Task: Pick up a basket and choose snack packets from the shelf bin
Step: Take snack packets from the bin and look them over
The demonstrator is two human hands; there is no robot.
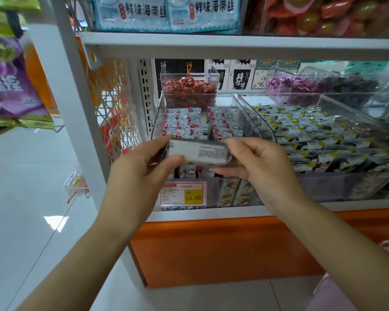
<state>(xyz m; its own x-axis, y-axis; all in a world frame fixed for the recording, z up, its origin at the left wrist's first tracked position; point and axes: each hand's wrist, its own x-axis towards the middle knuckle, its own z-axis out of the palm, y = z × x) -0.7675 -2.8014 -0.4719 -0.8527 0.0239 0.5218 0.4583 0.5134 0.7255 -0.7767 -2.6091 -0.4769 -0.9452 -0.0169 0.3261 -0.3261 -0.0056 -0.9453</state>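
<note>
A small grey-and-white snack packet (199, 151) is held between both hands in front of the shelf. My left hand (142, 169) pinches its left end with thumb and fingers. My right hand (259, 167) grips its right end. Just behind the packet stands a clear shelf bin (157, 117) filled with several white packets bearing red dots. No basket is visible in the head view.
A wider clear bin (368, 122) of black, white and yellow packets sits to the right. A small tub of red sweets (189, 86) stands behind. A price tag (182, 195) reads 15.80. The white shelf post (76, 104) and orange base (222, 250) frame the unit.
</note>
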